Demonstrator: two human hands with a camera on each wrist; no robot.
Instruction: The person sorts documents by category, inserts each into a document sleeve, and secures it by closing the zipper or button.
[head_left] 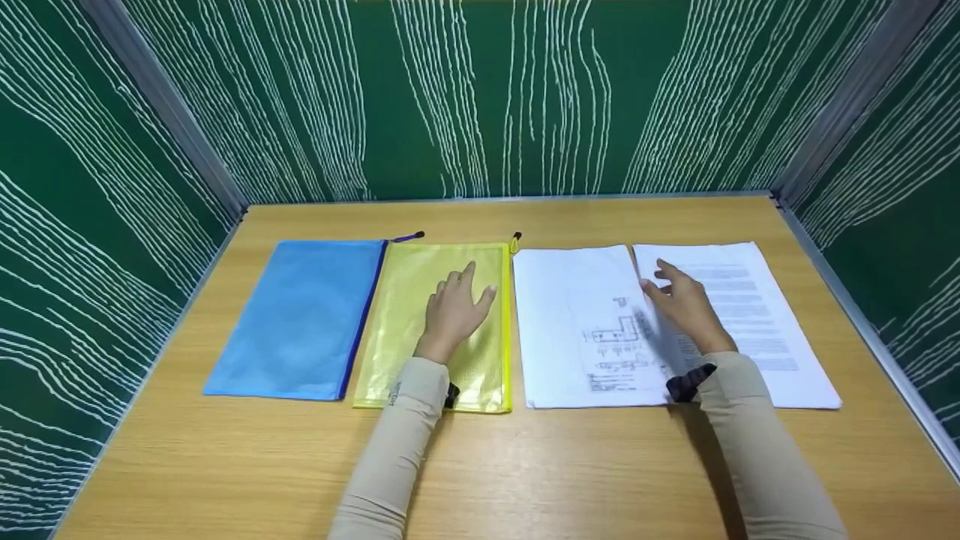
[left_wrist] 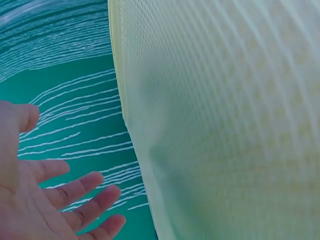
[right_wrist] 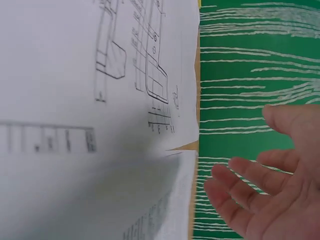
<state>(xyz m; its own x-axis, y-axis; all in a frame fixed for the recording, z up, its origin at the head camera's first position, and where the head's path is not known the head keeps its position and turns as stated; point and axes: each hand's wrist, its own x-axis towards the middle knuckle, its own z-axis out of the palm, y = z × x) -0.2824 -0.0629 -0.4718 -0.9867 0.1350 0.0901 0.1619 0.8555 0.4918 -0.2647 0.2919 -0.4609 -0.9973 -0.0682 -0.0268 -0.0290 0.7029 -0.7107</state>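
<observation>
My left hand (head_left: 455, 311) is over the yellow mesh zipper pouch (head_left: 405, 300), its fingers spread and holding nothing. In the left wrist view that pouch (left_wrist: 225, 125) fills the right side, and the fingers (left_wrist: 95, 200) are extended apart from it. The right hand (head_left: 684, 304) hovers above the inner edges of two stacks of white paper, casting a shadow there, with fingers loosely bent around nothing. One stack (head_left: 559, 322) bears a technical drawing; the other (head_left: 780, 315) carries printed text. In the right wrist view the drawing sheet (right_wrist: 55, 65) lies beside the relaxed hand (right_wrist: 280, 185).
To the left of the yellow pouch lies a blue zipper pouch (head_left: 296, 322) with a dark blue zipper edge. All of these lie in a row on a wooden table (head_left: 525, 472). Green panels (head_left: 495, 97) with white wavy lines rise at the back and both sides.
</observation>
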